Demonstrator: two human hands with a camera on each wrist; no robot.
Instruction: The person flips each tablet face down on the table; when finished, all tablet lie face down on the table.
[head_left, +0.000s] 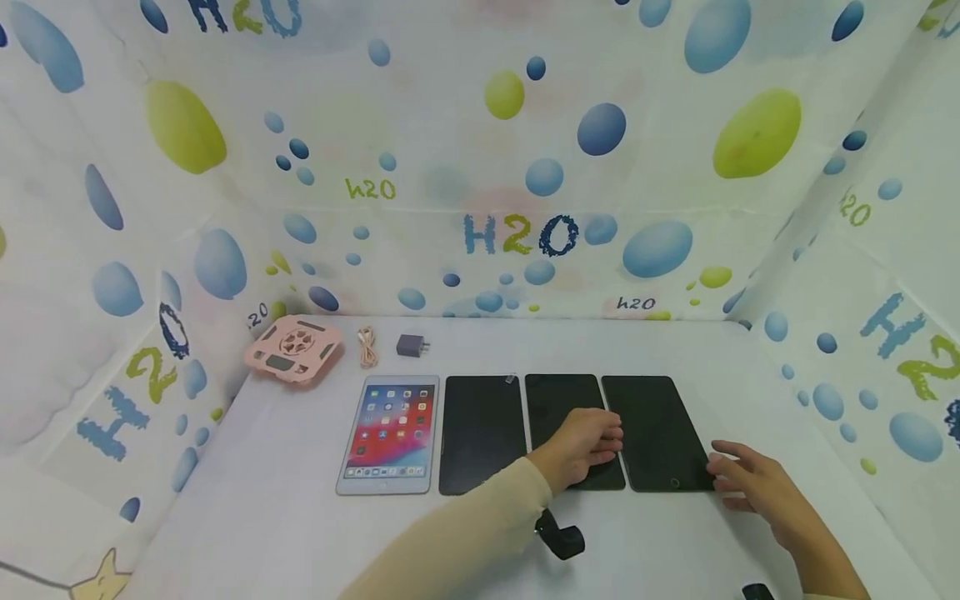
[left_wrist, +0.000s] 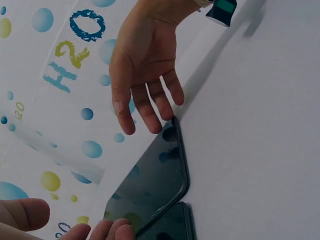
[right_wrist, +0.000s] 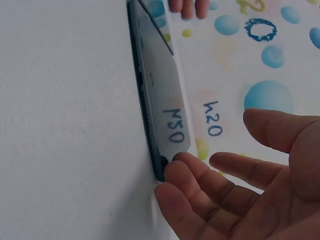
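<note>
Head view: tablets (head_left: 483,433) in a row
Left hand (head_left: 576,448): your fingers loose, by the rightmost tablet (head_left: 652,433)
Right hand (head_left: 759,487): your fingers spread at its corner

Head view: bright, even, diffuse light; patterned backdrop (head_left: 420,100) stretches toward the frame corners. Surface (head_left: 247,500) evenly lit. Both wrist views dimmer, greyer, a bit soft. Left wrist: blurry shadow (left_wrist: 215,56) across the surface. Right wrist: glossy black tablet (right_wrist: 162,95) mirrors backdrop print; faint soft shade below its corner.
</note>
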